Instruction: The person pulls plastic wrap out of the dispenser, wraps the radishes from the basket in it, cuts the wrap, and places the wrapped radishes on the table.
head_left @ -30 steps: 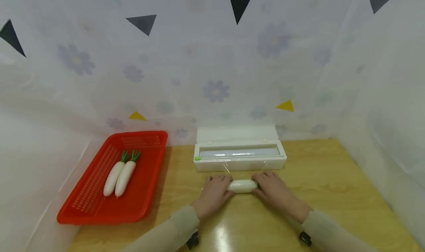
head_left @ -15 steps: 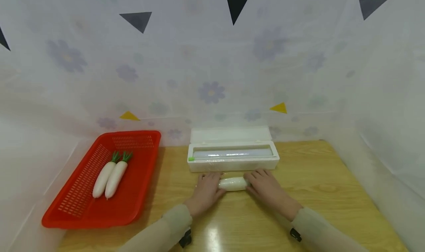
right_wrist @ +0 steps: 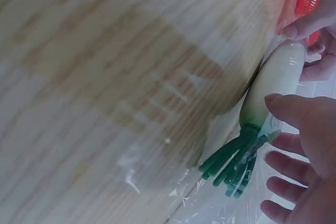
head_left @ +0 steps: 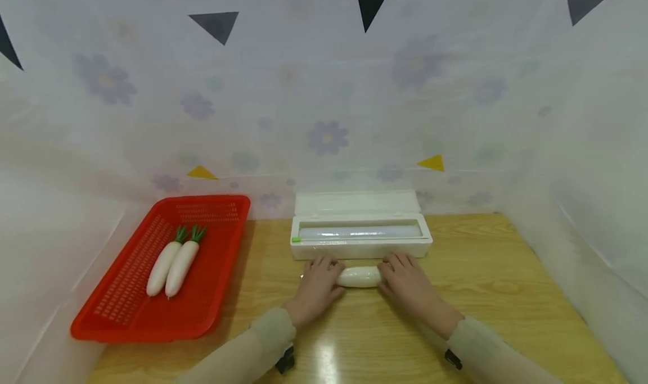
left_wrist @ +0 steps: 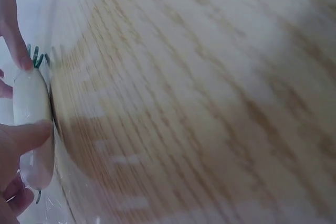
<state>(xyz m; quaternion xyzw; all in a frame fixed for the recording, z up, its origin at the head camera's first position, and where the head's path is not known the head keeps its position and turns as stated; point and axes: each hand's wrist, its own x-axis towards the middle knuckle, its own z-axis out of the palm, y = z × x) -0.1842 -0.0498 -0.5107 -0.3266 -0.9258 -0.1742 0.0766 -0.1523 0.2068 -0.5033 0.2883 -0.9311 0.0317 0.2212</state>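
A white radish lies crosswise on the table in front of the cling film box, its green leaves pointing right. Clear film with glossy creases is around it, plain in the right wrist view. My left hand holds the radish's left end, thumb on the near side and fingers on the far side. At the leafy end my right hand holds it likewise, its thumb pressed on the white body. In the head view both ends are hidden under the hands.
Left on the table stands a red plastic basket with two more white radishes in it. The box's lid is raised at the back, and a film roll shows inside. A patterned white curtain encloses the table.
Both hands have shifted a little forward with the radish, so the fingertips now reach the box's front. The head view has swayed slightly. Basket and box stay where they were.
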